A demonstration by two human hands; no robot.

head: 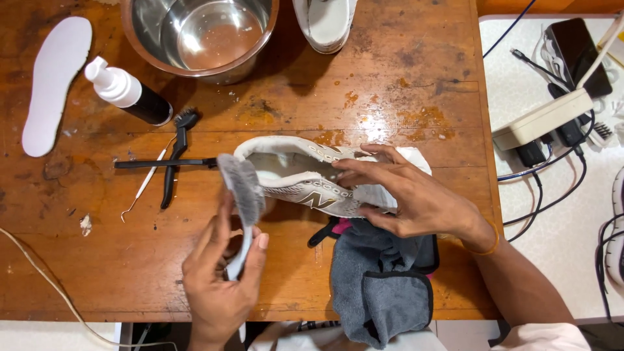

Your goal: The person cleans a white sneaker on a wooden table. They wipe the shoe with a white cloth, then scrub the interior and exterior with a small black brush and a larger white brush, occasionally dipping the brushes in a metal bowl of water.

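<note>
Resting on its side near the middle of the wooden table (403, 58), the white shoe (305, 175) has its opening turned toward the left edge. Right hand (416, 195) lies over the toe half, fingers (364, 170) spread and curled around the upper, thumb beneath. Left hand (221, 279) pinches the handle of a grey-bristled brush (242, 188), fingers pressed together round it; bristles sit just beside the shoe's heel rim, contact cannot be told. Grey cloth (380, 286) hangs over the near edge, below the shoe. Left of the shoe lie two black detail brushes (174, 159) and a thin pick (144, 185). Farther off: foam bottle (127, 91), steel bowl (198, 32), insole (53, 84) by the left edge, second shoe (325, 23) at the far edge. Bare wood remains at the near left corner
</note>
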